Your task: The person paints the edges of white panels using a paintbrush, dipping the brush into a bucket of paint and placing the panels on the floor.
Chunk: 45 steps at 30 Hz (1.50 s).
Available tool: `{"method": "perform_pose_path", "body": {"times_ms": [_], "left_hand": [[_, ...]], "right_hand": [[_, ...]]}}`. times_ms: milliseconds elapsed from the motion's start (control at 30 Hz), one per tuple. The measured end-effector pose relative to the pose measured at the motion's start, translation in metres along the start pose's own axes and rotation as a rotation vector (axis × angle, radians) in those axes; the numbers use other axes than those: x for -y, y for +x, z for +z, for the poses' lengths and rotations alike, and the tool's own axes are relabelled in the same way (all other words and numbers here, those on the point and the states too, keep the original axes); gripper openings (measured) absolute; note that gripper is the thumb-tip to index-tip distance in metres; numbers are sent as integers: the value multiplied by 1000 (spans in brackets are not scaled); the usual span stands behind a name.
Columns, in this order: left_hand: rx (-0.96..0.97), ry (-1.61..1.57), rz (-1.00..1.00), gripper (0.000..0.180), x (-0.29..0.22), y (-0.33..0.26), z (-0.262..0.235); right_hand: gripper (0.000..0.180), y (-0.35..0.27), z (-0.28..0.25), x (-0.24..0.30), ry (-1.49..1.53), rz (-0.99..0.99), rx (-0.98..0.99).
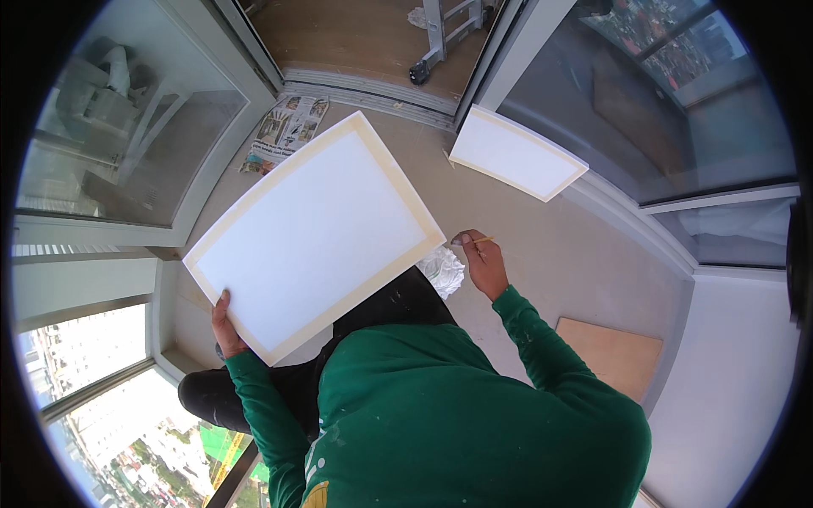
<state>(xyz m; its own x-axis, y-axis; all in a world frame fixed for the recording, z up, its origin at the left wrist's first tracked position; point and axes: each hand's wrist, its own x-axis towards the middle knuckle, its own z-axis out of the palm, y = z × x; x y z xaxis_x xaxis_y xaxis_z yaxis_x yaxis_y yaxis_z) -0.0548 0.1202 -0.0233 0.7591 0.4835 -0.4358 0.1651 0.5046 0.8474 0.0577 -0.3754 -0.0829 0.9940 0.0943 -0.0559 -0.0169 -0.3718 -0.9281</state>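
Note:
A large white rectangular panel (pixel 313 229) with a cream band along its edges lies tilted across my lap. My left hand (pixel 224 328) grips its near left corner, thumb on the face and the other fingers hidden beneath. Beyond the panel's right corner, my right hand (pixel 485 267) is closed round a small paintbrush (pixel 484 240). The brush's thin yellowish handle points right and its dark head points left toward the panel, apart from it. Just below that corner sits a crumpled white thing (pixel 444 273), partly hidden by the panel and my leg; its kind is unclear.
A smaller white panel (pixel 518 154) with the same cream band leans by the glass door at right. Newspaper (pixel 288 127) lies on the floor at the far left. A thin tan board (pixel 611 354) rests at lower right. Beyond the door sill (pixel 373 97) stands a ladder's foot (pixel 434 42).

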Motion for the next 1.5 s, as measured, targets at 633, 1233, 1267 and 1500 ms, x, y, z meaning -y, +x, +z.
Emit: {"method": "perform_pose_path", "body": {"times_ms": [633, 1233, 1267, 1500], "left_hand": [[253, -330, -25, 52, 2, 17, 126], [457, -342, -134, 52, 31, -23, 230], [464, -326, -155, 51, 35, -23, 233], [510, -226, -272, 49, 26, -20, 242]], "right_hand": [[30, 53, 25, 107, 824, 222, 116], [23, 51, -32, 137, 949, 321, -116], [25, 45, -39, 135, 920, 343, -121], [20, 10, -50, 115, 1006, 478, -140]]}}
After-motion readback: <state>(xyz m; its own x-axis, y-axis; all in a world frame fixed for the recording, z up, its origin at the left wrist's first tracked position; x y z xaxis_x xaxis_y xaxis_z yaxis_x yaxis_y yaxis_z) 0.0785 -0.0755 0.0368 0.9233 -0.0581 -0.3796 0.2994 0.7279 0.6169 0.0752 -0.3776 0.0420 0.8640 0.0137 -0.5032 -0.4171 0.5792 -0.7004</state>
